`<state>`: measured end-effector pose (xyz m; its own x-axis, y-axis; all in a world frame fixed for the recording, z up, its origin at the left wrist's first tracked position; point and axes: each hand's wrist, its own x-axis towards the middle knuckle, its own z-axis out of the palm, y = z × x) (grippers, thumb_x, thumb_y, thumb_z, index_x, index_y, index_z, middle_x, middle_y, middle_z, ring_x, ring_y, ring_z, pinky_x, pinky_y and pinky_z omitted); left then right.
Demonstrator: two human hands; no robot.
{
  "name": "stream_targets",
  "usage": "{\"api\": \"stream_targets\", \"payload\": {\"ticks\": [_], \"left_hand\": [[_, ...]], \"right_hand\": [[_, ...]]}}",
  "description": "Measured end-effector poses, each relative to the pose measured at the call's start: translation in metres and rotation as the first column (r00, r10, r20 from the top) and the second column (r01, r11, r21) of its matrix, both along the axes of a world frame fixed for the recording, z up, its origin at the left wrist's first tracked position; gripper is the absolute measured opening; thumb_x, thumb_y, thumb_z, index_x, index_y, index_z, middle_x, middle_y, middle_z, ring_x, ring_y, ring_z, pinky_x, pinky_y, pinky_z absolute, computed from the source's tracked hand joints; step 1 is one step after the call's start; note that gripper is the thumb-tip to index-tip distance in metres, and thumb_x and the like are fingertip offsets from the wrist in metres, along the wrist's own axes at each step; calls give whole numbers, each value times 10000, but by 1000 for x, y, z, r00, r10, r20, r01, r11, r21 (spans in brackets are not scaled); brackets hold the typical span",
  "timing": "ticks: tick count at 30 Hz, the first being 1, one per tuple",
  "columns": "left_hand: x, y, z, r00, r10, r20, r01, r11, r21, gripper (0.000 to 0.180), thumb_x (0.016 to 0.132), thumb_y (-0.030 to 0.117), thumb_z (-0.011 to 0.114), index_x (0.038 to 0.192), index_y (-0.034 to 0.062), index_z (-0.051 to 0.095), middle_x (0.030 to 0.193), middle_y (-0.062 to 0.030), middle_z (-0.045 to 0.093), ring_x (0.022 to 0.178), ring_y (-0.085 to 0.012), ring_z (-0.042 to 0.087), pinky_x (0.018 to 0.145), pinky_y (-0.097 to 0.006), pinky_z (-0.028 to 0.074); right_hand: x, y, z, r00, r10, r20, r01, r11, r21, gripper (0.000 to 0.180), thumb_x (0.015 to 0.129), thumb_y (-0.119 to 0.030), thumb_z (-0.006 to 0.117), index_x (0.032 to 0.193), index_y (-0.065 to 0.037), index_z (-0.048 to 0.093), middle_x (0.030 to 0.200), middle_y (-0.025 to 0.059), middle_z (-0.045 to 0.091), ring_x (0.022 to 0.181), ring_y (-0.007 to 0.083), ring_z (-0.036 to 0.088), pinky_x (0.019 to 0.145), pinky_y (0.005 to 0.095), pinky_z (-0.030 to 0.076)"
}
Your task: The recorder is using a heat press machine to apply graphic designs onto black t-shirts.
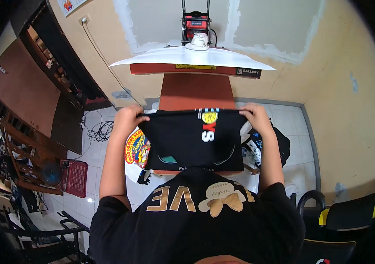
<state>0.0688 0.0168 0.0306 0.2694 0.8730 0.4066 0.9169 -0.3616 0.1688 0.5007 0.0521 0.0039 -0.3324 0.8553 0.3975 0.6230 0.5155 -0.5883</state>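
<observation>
A black printed T-shirt is stretched flat between my hands, over the near part of a long orange-brown board. My left hand pinches its far left corner, fingers closed on the cloth. At the far right corner, my right hand grips the fabric the same way. The shirt bears a yellow round print, red and white letters and a small green shape. Its near edge lies close to my body; the folds underneath are hidden.
Beyond the board stands a red-edged press plate under a white sheet, with a crumpled white cloth on top. Printed garments hang at left; dark clothes lie right. Black cables and a red crate are on the floor.
</observation>
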Motion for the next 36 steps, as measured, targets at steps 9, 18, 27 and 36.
{"api": "stream_targets", "payload": {"ticks": [9, 18, 27, 36], "left_hand": [[14, -2, -10, 992, -21, 128, -66, 771, 633, 230, 669, -22, 658, 855, 109, 688, 810, -37, 628, 760, -244, 589, 652, -350, 480], [-5, -66, -197, 996, -29, 90, 15, 989, 148, 37, 708, 48, 689, 713, 64, 656, 735, -61, 608, 695, -247, 581, 601, -367, 468], [-4, -86, -221, 994, 1, 109, 6, 998, -61, 110, 696, 41, 677, 805, 63, 670, 701, -90, 552, 681, -282, 568, 611, -392, 469], [-5, -97, -223, 988, 53, 144, -30, 987, -159, 252, 667, 4, 644, 906, 71, 684, 748, -110, 561, 734, -295, 576, 665, -395, 485]], "right_hand": [[-8, -16, 2, 970, -174, -168, 239, 800, 551, 242, 716, 40, 613, 903, -86, 704, 866, 81, 648, 869, 272, 589, 786, 356, 464], [9, -80, -192, 969, 98, 225, -112, 992, 51, 175, 734, -92, 627, 889, -128, 702, 993, 33, 670, 1070, 261, 570, 912, 408, 415], [-42, -72, -175, 901, 99, 423, 3, 973, -233, 246, 828, -301, 626, 1025, -159, 662, 1114, 16, 613, 1186, 222, 495, 962, 524, 335], [-165, -14, -213, 771, 392, 502, -451, 893, -4, 478, 914, -433, 460, 1367, -284, 421, 1470, 29, 335, 1370, 250, 279, 1071, 593, 189]]}}
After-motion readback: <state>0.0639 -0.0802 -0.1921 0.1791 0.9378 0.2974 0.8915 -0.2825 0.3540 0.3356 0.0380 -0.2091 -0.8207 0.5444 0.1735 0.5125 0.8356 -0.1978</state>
